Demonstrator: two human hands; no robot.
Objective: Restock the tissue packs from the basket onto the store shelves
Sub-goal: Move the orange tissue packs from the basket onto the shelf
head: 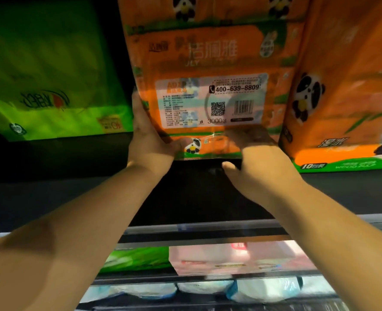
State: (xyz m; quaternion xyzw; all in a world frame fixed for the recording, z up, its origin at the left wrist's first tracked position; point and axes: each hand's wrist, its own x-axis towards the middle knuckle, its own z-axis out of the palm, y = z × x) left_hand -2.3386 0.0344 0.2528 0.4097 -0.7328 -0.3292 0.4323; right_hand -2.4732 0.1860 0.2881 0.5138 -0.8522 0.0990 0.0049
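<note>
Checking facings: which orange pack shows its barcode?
The middle pack, gripped by the left hand and right hand; the right pack shows a panda front instead.

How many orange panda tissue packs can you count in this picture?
2. The middle pack is gripped at its lower end by the left hand and right hand; the right pack stands beside it on the shelf. More may be hidden behind them.
</note>
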